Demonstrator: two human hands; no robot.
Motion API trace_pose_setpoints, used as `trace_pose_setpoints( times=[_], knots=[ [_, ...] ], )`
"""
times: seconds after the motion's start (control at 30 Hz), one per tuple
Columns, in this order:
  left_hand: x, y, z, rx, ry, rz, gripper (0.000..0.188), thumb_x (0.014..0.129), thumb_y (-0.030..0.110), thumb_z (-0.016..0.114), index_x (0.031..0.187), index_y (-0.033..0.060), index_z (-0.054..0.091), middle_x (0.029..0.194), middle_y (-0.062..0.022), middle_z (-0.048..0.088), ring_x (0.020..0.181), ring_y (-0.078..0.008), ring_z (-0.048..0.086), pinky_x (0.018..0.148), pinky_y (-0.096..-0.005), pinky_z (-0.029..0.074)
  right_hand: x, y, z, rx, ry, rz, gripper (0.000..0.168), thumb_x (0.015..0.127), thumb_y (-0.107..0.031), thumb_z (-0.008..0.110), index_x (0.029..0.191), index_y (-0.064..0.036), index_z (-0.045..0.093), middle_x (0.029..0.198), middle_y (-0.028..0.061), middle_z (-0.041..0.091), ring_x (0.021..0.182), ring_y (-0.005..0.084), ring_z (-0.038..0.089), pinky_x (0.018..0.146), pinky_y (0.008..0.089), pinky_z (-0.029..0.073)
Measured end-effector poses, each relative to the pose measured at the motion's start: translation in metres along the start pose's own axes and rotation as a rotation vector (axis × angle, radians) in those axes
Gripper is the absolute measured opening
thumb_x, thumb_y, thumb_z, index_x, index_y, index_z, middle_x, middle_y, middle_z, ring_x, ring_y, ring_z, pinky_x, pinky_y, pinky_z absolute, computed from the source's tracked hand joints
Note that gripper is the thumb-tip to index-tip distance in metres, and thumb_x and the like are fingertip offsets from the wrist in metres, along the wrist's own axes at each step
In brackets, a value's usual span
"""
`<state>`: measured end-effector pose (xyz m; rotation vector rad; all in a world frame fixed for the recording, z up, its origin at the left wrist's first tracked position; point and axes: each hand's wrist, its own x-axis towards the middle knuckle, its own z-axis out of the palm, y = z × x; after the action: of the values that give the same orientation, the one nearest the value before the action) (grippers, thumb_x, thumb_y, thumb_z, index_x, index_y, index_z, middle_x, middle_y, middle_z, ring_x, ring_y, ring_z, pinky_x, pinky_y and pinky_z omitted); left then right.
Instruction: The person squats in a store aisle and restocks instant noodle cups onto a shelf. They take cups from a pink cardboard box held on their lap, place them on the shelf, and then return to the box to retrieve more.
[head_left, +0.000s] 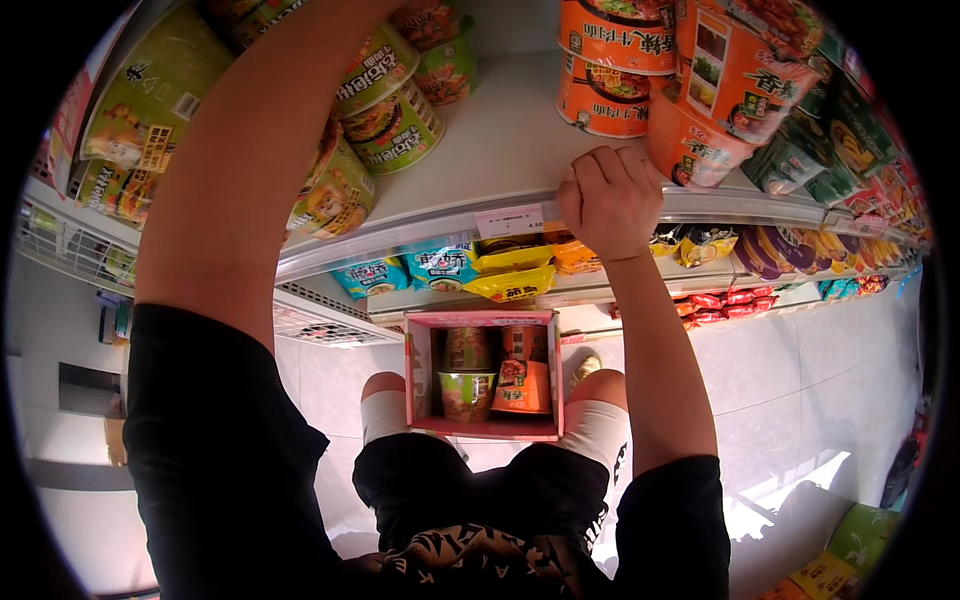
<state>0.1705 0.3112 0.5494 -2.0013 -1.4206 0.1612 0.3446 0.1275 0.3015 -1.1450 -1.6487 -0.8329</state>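
My left arm (240, 172) reaches over the shelf among green instant noodle cups, and its hand is beyond the top edge of the view. Stacked green noodle cups (394, 127) stand just right of that forearm. My right hand (613, 196) is curled into a fist at the shelf's front edge, with nothing visible in it. Right beside its knuckles stand stacked orange noodle cups (697, 139). An open cardboard box (409, 375) rests at my knees. Inside it, green noodle cups (466, 396) sit on the left and orange ones (523, 388) on the right.
The white shelf (495, 112) carries a price tag (508, 222) on its front rail. Below lie blue noodle packets (441, 266), yellow packets (514, 277) and red packets (724, 302). Wire mesh (71, 240) borders the left. Dark green cups (795, 154) stand farther right.
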Motion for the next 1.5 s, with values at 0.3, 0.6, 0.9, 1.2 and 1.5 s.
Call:
trace_pose_setpoints(
  times=[0.3,0.6,0.9,1.2,1.5],
  knots=[
    [-0.034,0.027,-0.031,-0.072,0.015,-0.107,0.048,0.087,0.033,0.067,0.126,0.0046,0.065,0.123,-0.0147,0.071,0.115,-0.0302,0.068,0.091,-0.0436,0.054,0.001,0.002,-0.001,0.002,-0.029,-0.001,0.009,0.075,-0.020,0.062,0.075,-0.011,0.060,0.077,0.0029,0.057,0.073,0.0245,0.057,0.064,0.0389,0.045],
    [-0.098,0.039,-0.049,0.018,0.177,0.162,0.028,0.086,0.017,0.070,0.112,0.0087,0.076,0.116,-0.0118,0.073,0.113,-0.0295,0.068,0.091,-0.0421,0.051,0.002,-0.001,-0.001,-0.008,-0.034,-0.023,0.010,0.077,-0.021,0.062,0.077,-0.012,0.061,0.077,0.0029,0.058,0.070,0.0248,0.056,0.064,0.0395,0.044],
    [-0.221,0.000,-0.013,-0.106,0.712,0.727,0.047,0.081,0.021,0.079,0.122,0.0035,0.066,0.122,-0.0154,0.068,0.112,-0.0294,0.064,0.094,-0.0413,0.051,0.001,0.002,-0.001,-0.033,-0.042,-0.019,0.010,0.078,-0.021,0.062,0.079,-0.011,0.062,0.079,0.0034,0.060,0.072,0.0253,0.057,0.065,0.0394,0.044],
    [-0.308,-0.103,0.074,-0.544,1.102,-0.002,0.076,0.090,0.019,0.075,0.145,-0.0032,0.028,0.147,-0.0225,0.033,0.131,-0.0365,0.049,0.102,-0.0480,0.048,0.003,-0.004,-0.003,-0.052,-0.062,-0.018,0.009,0.080,-0.021,0.062,0.081,-0.011,0.063,0.082,0.0030,0.061,0.074,0.0257,0.057,0.067,0.0395,0.044],
    [-0.286,-0.055,0.116,-0.867,0.824,-0.279,0.119,0.075,0.036,0.091,0.158,0.0011,0.013,0.156,-0.0278,0.020,0.141,-0.0426,0.035,0.111,-0.0471,0.040,0.004,-0.001,-0.003,-0.087,-0.106,-0.030,0.010,0.080,-0.020,0.060,0.080,-0.011,0.062,0.082,0.0041,0.060,0.079,0.0262,0.059,0.066,0.0402,0.046]
  ],
)
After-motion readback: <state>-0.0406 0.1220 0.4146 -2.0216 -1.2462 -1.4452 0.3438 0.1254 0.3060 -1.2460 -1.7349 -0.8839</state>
